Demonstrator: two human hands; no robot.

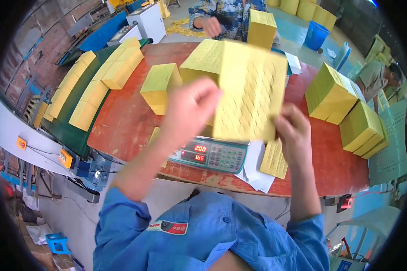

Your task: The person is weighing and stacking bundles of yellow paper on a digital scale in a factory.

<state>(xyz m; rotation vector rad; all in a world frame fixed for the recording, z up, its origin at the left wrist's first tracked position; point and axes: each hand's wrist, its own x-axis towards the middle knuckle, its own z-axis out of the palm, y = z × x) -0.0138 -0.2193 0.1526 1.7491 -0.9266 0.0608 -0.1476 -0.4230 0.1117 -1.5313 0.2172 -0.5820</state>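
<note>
In front of me I hold up a yellow paper sheet (249,92) with rows of curved slits; whether it is one sheet or a thin wad I cannot tell. My left hand (192,103) is closed at its left edge, slightly blurred. My right hand (295,133) pinches its lower right edge between thumb and fingers. Just below is a digital scale (208,156) with lit red figures and a keypad. Behind the raised sheet is a stack of yellow paper (202,56), partly hidden. A slit yellow sheet (274,160) lies right of the scale on white papers (256,174).
The red table (122,115) also bears a yellow stack (160,88) at left and larger yellow stacks (332,95) at right. A green conveyor belt (83,119) carries rows of yellow blocks at far left. A co-worker in camouflage (230,20) stands across; another person (377,79) bends at right.
</note>
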